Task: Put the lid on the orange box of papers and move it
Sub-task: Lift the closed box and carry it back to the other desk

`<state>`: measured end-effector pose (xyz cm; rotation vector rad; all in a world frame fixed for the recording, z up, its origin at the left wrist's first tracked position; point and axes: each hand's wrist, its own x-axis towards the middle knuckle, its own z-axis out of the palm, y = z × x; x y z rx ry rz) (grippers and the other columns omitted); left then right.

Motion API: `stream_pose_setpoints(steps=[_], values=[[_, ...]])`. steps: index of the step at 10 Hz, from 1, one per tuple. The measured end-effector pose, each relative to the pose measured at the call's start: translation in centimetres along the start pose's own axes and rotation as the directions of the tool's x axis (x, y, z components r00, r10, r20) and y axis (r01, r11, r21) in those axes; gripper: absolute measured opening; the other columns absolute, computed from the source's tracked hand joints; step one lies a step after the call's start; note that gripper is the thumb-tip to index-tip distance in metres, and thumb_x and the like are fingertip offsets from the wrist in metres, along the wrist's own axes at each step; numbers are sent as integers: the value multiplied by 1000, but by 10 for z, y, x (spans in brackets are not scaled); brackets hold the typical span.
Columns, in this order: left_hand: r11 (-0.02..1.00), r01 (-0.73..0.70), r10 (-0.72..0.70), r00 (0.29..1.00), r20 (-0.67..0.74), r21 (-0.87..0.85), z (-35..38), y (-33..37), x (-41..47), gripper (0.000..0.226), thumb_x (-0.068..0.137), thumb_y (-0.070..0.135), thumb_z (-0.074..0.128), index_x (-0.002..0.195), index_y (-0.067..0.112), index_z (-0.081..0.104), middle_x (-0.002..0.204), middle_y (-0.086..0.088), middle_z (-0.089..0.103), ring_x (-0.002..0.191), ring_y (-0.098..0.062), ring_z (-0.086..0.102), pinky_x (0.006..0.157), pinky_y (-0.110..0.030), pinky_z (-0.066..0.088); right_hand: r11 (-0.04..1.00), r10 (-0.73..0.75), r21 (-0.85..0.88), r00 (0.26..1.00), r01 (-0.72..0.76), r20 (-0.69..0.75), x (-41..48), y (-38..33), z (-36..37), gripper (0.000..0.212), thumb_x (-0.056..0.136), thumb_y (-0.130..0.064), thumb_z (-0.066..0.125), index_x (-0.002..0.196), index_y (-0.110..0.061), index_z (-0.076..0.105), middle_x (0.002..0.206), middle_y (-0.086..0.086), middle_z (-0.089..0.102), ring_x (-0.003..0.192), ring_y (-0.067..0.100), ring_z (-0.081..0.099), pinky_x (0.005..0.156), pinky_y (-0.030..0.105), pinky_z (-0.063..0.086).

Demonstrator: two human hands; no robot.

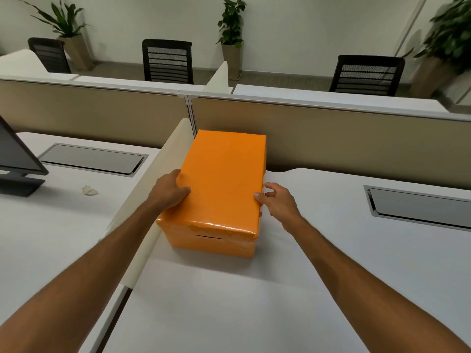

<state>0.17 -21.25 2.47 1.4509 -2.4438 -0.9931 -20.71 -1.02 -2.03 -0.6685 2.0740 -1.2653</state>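
Observation:
The orange box [212,243] stands on the white desk [254,301], tucked against the cream side divider and the beige back partition. Its orange lid [224,179] sits on top and covers it, so the papers inside are hidden. My left hand [169,191] lies against the lid's left edge, thumb on top and fingers down the side. On the lid's right edge rests my right hand [277,202], thumb on the top corner, the other fingers spread and bent beside the box.
A cream divider [153,200] runs along the box's left side. Behind the box stands a beige partition [331,138]. A metal cable hatch [418,206] is set in the desk at right. On the left desk are a monitor [17,161] and crumpled paper [89,191].

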Motion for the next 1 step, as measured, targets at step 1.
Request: stream_pose_setpoints(steps=[1], values=[[990,-74,82,994,-67,118,6,7,-16,71,94,43,56,153,16,27,148,-18,44,131,-39,47,103,-56,41,983,-80,-171,996,72,-42,-9,0,-19,54,90,-37,67,139,-18,50,136,10,58,121,25,57,89,33,47]])
